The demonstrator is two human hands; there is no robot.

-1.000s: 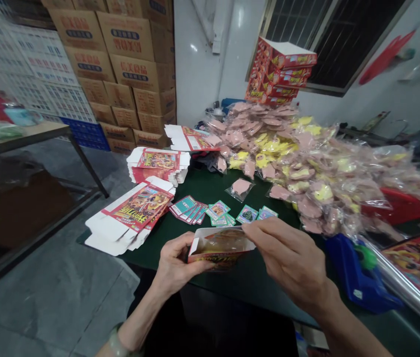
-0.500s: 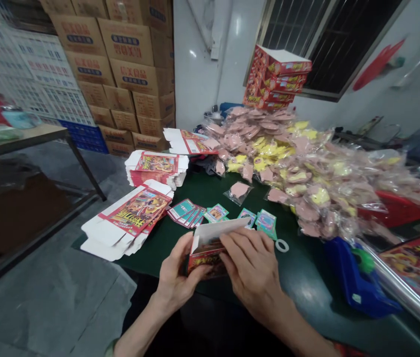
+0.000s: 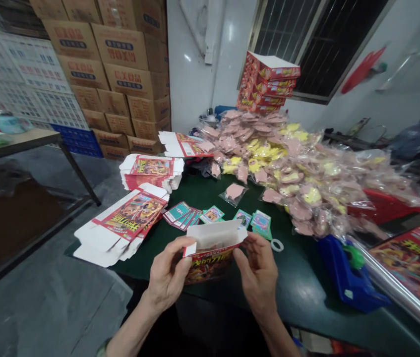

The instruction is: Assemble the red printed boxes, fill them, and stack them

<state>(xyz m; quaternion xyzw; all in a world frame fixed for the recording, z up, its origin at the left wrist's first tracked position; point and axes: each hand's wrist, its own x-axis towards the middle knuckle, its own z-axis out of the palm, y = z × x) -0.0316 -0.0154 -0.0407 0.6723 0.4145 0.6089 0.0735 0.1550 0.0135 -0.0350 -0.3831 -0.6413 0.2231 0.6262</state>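
The green table (image 3: 306, 282) bears a heap of bagged pink and yellow pieces (image 3: 269, 153) along its far edge and toward its right end. Flattened cartons (image 3: 131, 213) lie over its left edge. A blue tape dispenser (image 3: 347, 277) sits right of the hands, by the near edge. At that edge, the open-topped red box (image 3: 210, 267) is between both hands: the left hand (image 3: 168, 272) grips its left side, the right hand (image 3: 260, 270) its right. Cards (image 3: 182, 214) and a white ring (image 3: 277, 245) lie just beyond.

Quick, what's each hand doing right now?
Left hand: closed, holding the open red box by its left side.
Right hand: closed on its right side.
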